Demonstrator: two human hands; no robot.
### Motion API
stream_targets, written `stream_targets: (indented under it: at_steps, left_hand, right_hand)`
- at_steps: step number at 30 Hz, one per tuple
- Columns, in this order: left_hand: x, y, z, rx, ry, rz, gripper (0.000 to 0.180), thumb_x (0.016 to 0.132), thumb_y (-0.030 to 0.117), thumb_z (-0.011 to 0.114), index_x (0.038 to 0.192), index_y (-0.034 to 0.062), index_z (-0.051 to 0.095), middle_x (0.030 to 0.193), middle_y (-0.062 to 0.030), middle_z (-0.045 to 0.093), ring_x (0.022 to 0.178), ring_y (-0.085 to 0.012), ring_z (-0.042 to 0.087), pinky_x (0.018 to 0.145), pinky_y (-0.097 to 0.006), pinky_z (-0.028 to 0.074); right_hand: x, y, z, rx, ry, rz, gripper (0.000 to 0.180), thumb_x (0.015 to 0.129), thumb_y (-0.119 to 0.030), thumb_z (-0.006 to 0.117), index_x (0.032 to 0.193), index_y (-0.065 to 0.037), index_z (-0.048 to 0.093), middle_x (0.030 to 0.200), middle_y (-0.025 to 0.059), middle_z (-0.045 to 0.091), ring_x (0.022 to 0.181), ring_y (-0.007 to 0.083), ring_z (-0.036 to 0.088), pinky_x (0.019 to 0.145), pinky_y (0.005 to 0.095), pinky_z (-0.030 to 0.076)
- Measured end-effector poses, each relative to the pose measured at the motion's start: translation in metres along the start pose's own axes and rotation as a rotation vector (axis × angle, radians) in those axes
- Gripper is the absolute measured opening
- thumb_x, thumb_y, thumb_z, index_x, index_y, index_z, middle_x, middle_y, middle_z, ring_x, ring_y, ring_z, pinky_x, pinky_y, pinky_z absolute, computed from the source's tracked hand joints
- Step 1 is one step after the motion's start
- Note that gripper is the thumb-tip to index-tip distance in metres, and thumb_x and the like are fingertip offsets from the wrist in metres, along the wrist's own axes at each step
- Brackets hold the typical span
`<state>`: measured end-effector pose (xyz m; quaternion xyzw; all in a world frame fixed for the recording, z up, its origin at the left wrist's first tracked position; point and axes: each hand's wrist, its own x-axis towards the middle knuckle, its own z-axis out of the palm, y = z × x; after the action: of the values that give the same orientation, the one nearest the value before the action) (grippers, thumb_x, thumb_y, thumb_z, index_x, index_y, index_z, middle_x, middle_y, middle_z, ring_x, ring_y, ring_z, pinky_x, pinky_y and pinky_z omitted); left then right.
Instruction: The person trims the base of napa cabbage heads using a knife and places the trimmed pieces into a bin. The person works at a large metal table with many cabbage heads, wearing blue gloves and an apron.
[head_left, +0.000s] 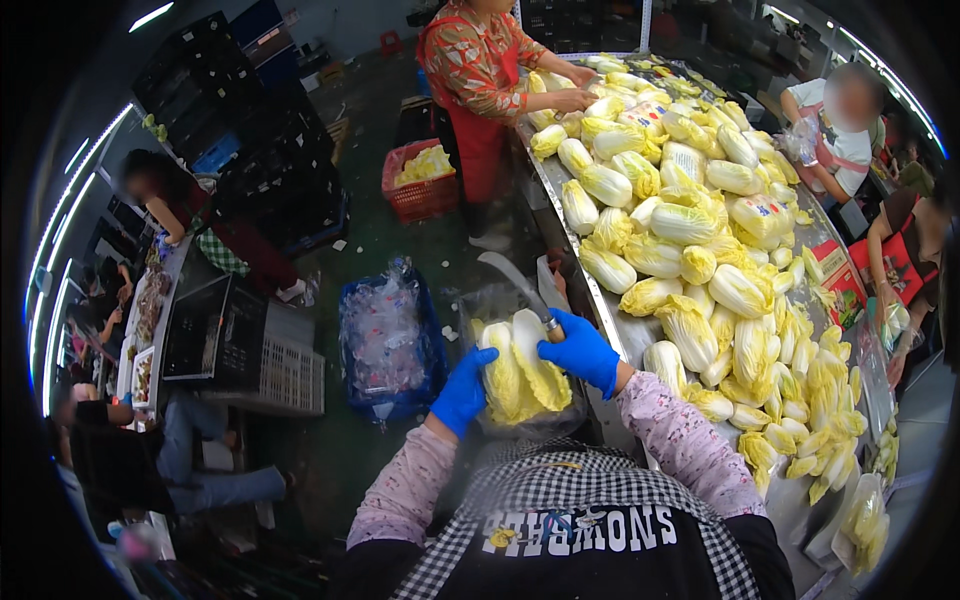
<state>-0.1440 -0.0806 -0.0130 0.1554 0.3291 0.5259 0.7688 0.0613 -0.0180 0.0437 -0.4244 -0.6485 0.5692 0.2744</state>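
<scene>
In a blue glove, my left hand [464, 392] is closed on the left side of some loose yellow-white napa cabbage leaves [520, 375]. My right hand [584, 352], gloved the same way, grips a curved knife [512, 278] by its wooden handle, the blade pointing away and to the left. Its thumb and fingers also touch the right-hand leaf. Beneath the leaves is a container lined with clear plastic [470, 312], mostly hidden by them and my hands.
To my right, a metal table [560, 205] bears a big heap of napa cabbages [685, 225]. A blue crate [435, 345] of clear plastic bags stands left. Farther off is a red crate [410, 203] with yellow leaves. Co-workers stand at the far end and right side of the table.
</scene>
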Motion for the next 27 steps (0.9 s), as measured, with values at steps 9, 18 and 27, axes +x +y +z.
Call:
stream_targets:
  at_steps: [9,18,27]
  left_hand:
    - [-0.025,0.024,-0.005,-0.075,-0.187,-0.241,0.054,0.086,0.018,0.06,0.133,0.0015,0.04,0.122,-0.0156,0.055,0.111,-0.0274,0.055,0.096,-0.038,0.045]
    - [0.003,0.004,-0.011,0.163,0.115,0.148,0.053,0.081,0.007,0.064,0.129,0.0006,0.043,0.116,-0.0111,0.057,0.107,-0.0244,0.057,0.093,-0.035,0.047]
    - [-0.041,0.052,0.01,0.187,-0.463,-0.306,0.084,0.071,0.026,0.072,0.138,-0.0026,0.03,0.126,-0.0221,0.051,0.113,-0.0353,0.054,0.094,-0.044,0.046]
  right_hand:
    - [0.027,0.014,-0.025,-0.588,-0.022,0.029,0.066,0.076,-0.02,0.065,0.135,-0.006,0.04,0.096,0.0219,0.064,0.086,0.0327,0.064,0.077,0.0373,0.05]
    - [0.016,-0.006,0.011,-0.158,-0.258,0.05,0.082,0.076,-0.041,0.073,0.142,-0.012,0.032,0.121,0.0229,0.055,0.104,0.0302,0.059,0.089,0.0367,0.046]
    - [0.008,0.027,-0.02,-0.236,-0.252,-0.071,0.056,0.081,-0.03,0.068,0.128,-0.008,0.049,0.103,0.0158,0.064,0.094,0.0211,0.061,0.083,0.0328,0.047]
